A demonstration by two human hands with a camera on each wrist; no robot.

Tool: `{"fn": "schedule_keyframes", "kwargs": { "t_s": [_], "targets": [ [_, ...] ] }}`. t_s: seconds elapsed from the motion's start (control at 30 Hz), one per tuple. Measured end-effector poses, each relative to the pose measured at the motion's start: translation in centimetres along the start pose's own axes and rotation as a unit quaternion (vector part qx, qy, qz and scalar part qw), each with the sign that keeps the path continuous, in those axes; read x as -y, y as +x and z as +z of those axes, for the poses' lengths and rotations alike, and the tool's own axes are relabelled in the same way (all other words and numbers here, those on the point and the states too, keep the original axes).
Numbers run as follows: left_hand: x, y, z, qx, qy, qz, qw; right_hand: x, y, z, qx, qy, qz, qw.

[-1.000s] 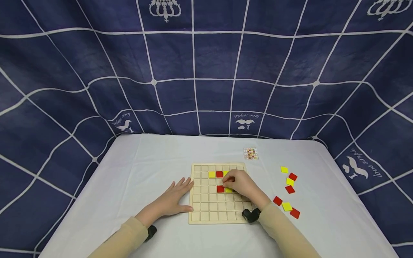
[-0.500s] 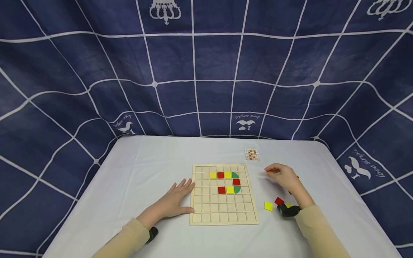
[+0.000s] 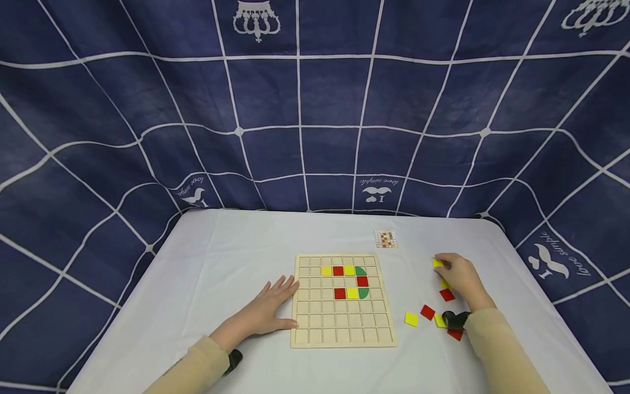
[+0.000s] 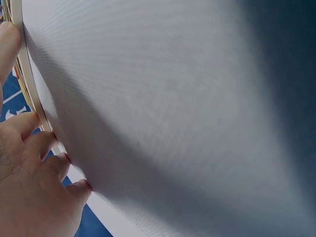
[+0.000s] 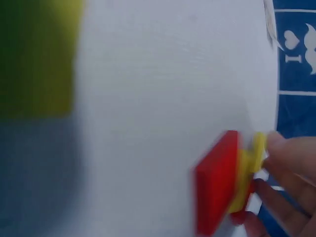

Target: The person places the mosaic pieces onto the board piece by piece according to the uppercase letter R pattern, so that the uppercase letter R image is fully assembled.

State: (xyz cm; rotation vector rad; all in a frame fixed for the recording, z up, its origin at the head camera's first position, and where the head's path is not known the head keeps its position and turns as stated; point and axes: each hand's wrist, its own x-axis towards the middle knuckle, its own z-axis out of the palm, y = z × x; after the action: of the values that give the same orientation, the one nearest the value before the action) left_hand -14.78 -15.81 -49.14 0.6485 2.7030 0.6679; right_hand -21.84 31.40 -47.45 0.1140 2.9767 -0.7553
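A pale wooden grid board (image 3: pixel 315 334) lies on the table. Set in its cells are several square tiles, red (image 3: pixel 338 271) and yellow (image 3: pixel 352 294), plus two rounded green tiles (image 3: pixel 363 293) at the right. My left hand (image 3: pixel 268 309) rests flat, spread fingers touching the board's left edge; the left wrist view shows these fingers (image 4: pixel 42 143) along that edge. Right of the board, my right hand (image 3: pixel 461 278) pinches a yellow square tile (image 3: pixel 437 263) at the table surface. In the blurred right wrist view, fingertips meet this yellow tile (image 5: pixel 259 150); the hand partly hides nearby tiles.
Loose tiles lie below the right hand: a red one (image 3: pixel 447 295), another red one (image 3: pixel 427 312) and a yellow one (image 3: pixel 410 319) among several. A small printed pattern card (image 3: pixel 386 238) lies behind the board. A blue curtain (image 3: pixel 325 148) hangs behind the white table (image 3: pixel 246 235).
My right hand has left the board and gone right to the loose tiles, taking the yellow tile in its fingertips. My left hand keeps its place at the board's edge.
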Motion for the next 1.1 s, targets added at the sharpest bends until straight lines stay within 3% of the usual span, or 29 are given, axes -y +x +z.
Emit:
{"fn": "schedule_keyframes", "kwargs": {
  "t_s": [0.2, 0.63, 0.87, 1.1],
  "targets": [
    [-0.1, 0.1, -0.1, -0.001, -0.002, -0.002, 1.0, 0.1, 0.3, 0.1, 0.014, -0.004, 0.031, 0.9994],
    [-0.2, 0.0, 0.0, -0.006, -0.002, -0.006, 1.0, -0.1, 0.3, 0.0, -0.004, 0.012, 0.041, 0.9991],
    [-0.3, -0.1, 0.0, -0.004, -0.001, -0.005, 1.0, -0.2, 0.3, -0.4, 0.021, 0.07, 0.066, 0.9951],
    [-0.2, -0.2, 0.0, -0.009, -0.008, 0.004, 0.9999, 1.4, 0.1, 0.3, 0.035, 0.134, 0.028, 0.99]
  ]
}}
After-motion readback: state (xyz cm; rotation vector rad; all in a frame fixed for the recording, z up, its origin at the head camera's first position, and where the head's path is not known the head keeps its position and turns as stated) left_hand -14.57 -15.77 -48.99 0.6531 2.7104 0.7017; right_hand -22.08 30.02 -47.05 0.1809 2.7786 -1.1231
